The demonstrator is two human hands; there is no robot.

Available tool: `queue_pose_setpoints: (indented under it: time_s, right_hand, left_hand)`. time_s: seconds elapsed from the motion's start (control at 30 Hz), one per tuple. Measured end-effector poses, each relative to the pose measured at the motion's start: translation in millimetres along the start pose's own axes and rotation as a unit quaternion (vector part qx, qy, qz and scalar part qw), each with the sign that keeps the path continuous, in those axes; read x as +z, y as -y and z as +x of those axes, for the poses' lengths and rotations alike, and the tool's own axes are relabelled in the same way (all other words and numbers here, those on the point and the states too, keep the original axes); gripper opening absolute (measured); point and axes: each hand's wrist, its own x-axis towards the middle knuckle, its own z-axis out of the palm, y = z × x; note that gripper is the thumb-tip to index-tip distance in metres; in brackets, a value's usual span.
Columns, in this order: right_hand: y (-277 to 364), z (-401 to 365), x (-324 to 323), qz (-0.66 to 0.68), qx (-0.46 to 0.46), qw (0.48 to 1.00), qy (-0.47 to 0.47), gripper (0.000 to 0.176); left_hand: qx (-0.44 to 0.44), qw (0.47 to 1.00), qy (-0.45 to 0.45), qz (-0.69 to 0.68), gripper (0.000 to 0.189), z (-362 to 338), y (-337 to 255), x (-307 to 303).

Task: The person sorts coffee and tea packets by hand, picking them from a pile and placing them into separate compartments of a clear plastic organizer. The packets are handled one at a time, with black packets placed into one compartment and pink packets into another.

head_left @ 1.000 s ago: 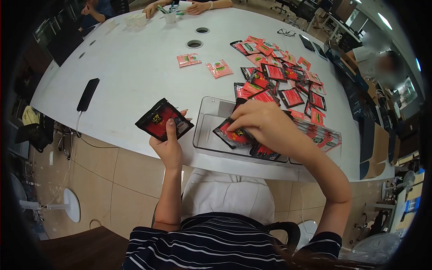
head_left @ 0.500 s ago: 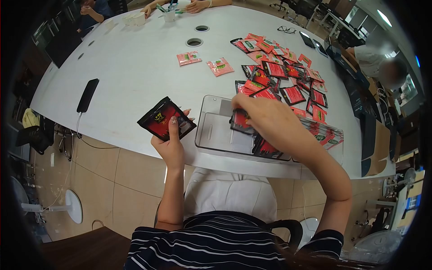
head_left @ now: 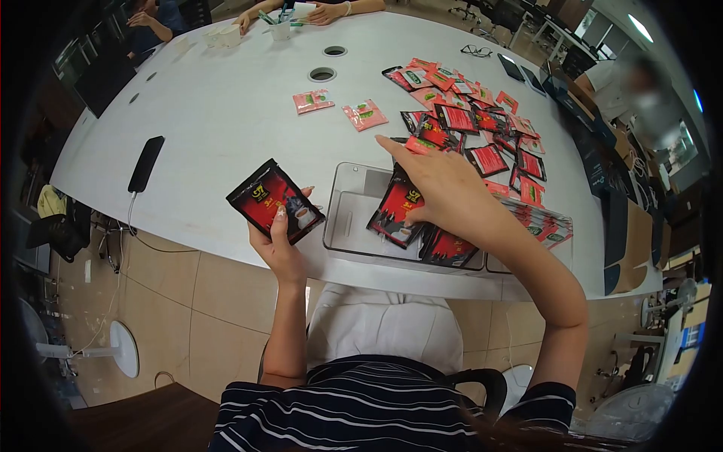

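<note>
"What was in the left hand [head_left: 280, 245]?"
"A black-and-red foil coffee sachet [head_left: 273, 200], pinched between thumb and fingers above the white table's [head_left: 226, 128] near edge."
"And the right hand [head_left: 440, 188]?"
"It gripped a second black-and-red sachet [head_left: 395, 211] over the clear plastic box [head_left: 348, 218], forefinger stretched out."

Navy short-sleeved top [head_left: 361, 413] with thin white stripes, white lower garment [head_left: 384, 328].
</note>
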Motion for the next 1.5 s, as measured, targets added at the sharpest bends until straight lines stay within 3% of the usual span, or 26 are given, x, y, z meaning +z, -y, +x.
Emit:
queue_pose_setpoints:
  time_s: [0.03,0.13,0.23,0.33,0.43,0.53,0.57,0.67,0.77,0.97,1.07,1.17,1.5]
  right_hand:
    - [1.3,1.0,-0.3,0.018,0.016,0.999,0.027,0.097]
    - [-0.9,0.4,15.6,-0.068,-0.022,0.997,-0.042,0.098]
    - [1.1,7.4,11.4,-0.088,-0.008,0.996,0.028,0.098]
    - [5.4,2.6,16.3,-0.14,-0.047,0.987,-0.067,0.091]
    - [18.5,-1.7,19.1,-0.241,-0.163,0.931,-0.219,0.069]
    - [28.2,-8.3,24.9,-0.117,-0.298,0.945,-0.069,0.044]
    - [28.9,-9.4,34.1,-0.127,-0.301,0.943,-0.061,0.027]
    - [16.2,-1.7,43.7,-0.141,-0.285,0.948,-0.006,0.019]
    - [18.2,-1.9,44.3,-0.195,-0.279,0.94,-0.031,0.01]
    - [13.7,7.0,69.1,-0.321,-0.246,0.909,-0.099,0.004]
    - [11.6,7.9,62.5,-0.327,-0.271,0.89,-0.166,0.004]
    - [13.1,6.2,66.1,-0.353,-0.241,0.897,-0.109,0.005]
    - [10.9,3.0,52.6,-0.369,-0.282,0.876,-0.131,0.006]
  left_hand:
    - [-0.009,1.0,0.005,0.01,0.033,0.5,-0.5,0.2]
    - [-0.027,0.999,0.016,0.028,0.034,1.3,-1.5,0.0]
    - [-0.029,0.999,0.017,0.029,0.033,1.1,-2.3,-0.9]
    - [-0.029,0.999,0.01,0.032,0.032,1.4,-4.6,2.7]
    - [-0.032,0.999,0.005,0.027,0.031,1.1,-4.9,3.2]
    - [-0.039,0.999,0.006,0.024,0.03,1.2,-4.3,2.8]
    - [-0.036,0.999,0.003,0.025,0.029,1.1,-4.3,3.9]
    - [-0.037,0.999,0.004,0.034,0.029,-0.3,-4.8,2.4]
    - [-0.032,0.999,0.008,0.041,0.028,2.1,-2.2,0.6]
    - [-0.04,0.998,0.0,0.038,0.025,1.1,-4.4,3.7]
    - [-0.041,0.998,-0.003,0.037,0.025,0.3,-4.7,4.3]
    - [-0.04,0.999,-0.001,0.036,0.025,0.6,-5.6,5.1]
    - [0.024,0.999,-0.011,0.021,0.028,-0.4,3.4,6.5]
